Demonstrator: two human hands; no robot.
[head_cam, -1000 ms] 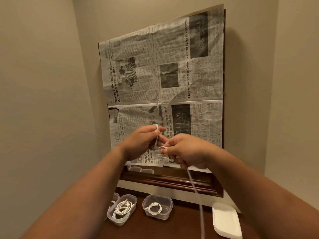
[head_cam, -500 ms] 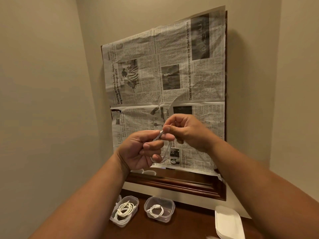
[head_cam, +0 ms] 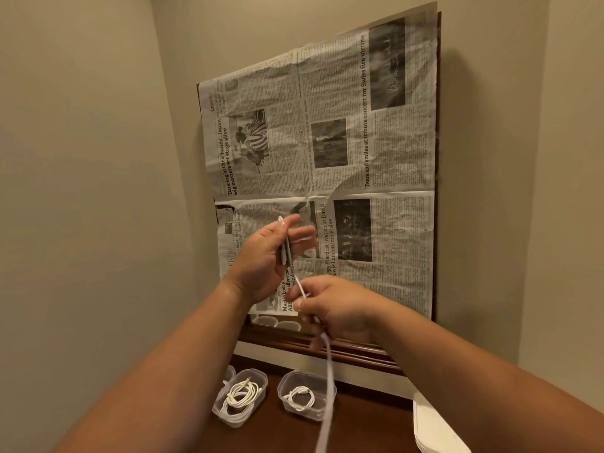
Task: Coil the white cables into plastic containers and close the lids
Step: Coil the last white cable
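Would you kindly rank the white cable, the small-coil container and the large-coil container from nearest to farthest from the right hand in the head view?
1. white cable: pinched in the right hand itself, hanging below it.
2. small-coil container: on the table below, slightly to the left.
3. large-coil container: on the table farther left, beside the other.

White cable point(head_cam: 328, 371) ran pale toward six o'clock! Clear containers point(head_cam: 228, 416) at six and seven showed white coils point(head_cam: 242, 392). Table point(head_cam: 287, 433) was dark reddish-brown. Newspaper point(head_cam: 392, 152) at twelve was grey with black print and one striped photo. Walls point(head_cam: 81, 158) were beige, lids point(head_cam: 434, 426) at five white.
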